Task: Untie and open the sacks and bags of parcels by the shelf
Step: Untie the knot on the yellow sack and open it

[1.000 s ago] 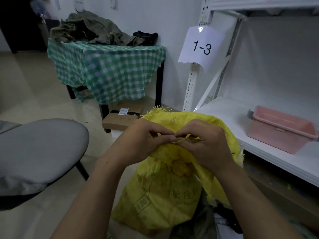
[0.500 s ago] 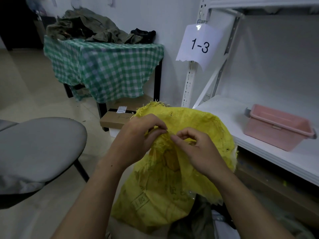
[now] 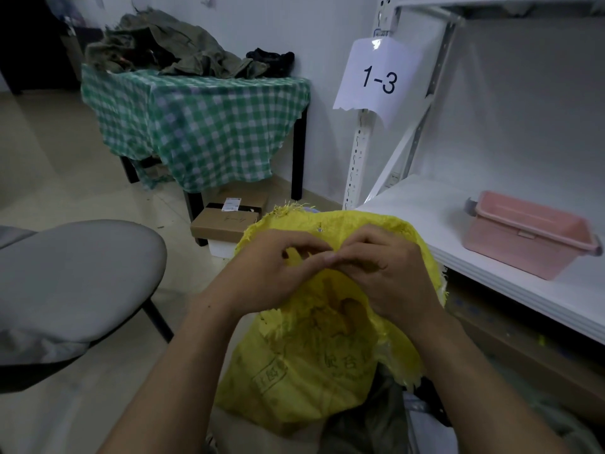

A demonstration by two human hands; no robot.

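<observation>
Beside the white shelf point(image 3: 425, 217), left hand point(image 3: 271, 273) and right hand point(image 3: 386, 276) pinch the bunched neck of the yellow woven sack point(image 3: 311, 365), seemingly light, limp, fraying, best gripped near its tie

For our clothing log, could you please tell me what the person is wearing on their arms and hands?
Nothing that shows: the left forearm and right forearm are bare to the frame's lower edge, no sleeve in view. The left hand and right hand are ungloved; no watch, bracelet or ring is visible on the sides facing the camera.
</observation>
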